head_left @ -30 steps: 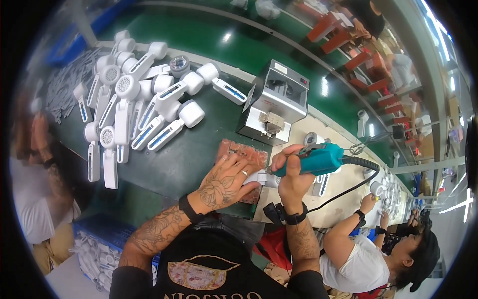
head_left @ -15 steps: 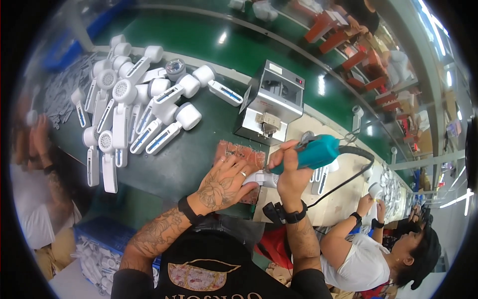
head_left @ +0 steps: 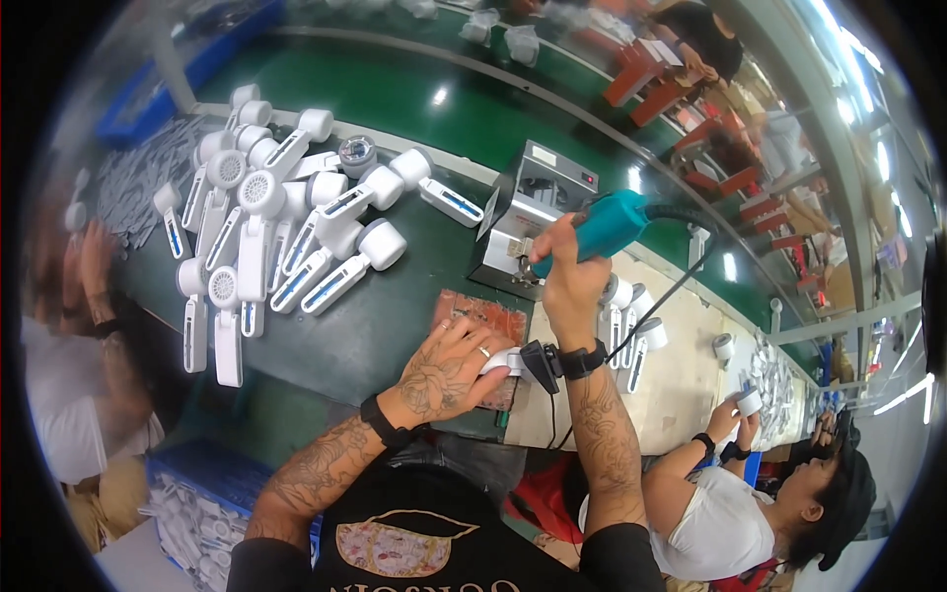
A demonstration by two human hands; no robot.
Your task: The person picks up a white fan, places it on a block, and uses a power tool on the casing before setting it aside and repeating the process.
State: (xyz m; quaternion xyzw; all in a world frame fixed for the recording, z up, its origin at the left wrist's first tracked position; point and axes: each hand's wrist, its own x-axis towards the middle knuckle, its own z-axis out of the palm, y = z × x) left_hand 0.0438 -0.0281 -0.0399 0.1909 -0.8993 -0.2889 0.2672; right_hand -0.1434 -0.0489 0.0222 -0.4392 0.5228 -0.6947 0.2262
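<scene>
My right hand [head_left: 574, 286] is wrapped round a teal electric screwdriver [head_left: 610, 225], whose lower end points to the front of a grey metal screw feeder [head_left: 552, 183]. Whether its tip touches the feeder is hidden by my fingers. My left hand [head_left: 444, 367] presses down on a white handheld fan [head_left: 501, 362], fingers curled over it. Much of that fan is covered by the hand and my right wrist. Beneath it lies a worn red pad [head_left: 505, 324] on the dark green bench.
Many white fans [head_left: 258, 194] lie heaped on the left, beside loose grey strips [head_left: 148, 187]. More fans [head_left: 631, 326] stand right of my forearm on a pale board [head_left: 681, 395]. The screwdriver's black cable [head_left: 671, 306] hangs there. Co-workers sit at both sides; a blue crate [head_left: 212, 459] is lower left.
My right hand has lifted the screwdriver up and away from the fan, over to the screw feeder. My left hand keeps its place on the fan.
</scene>
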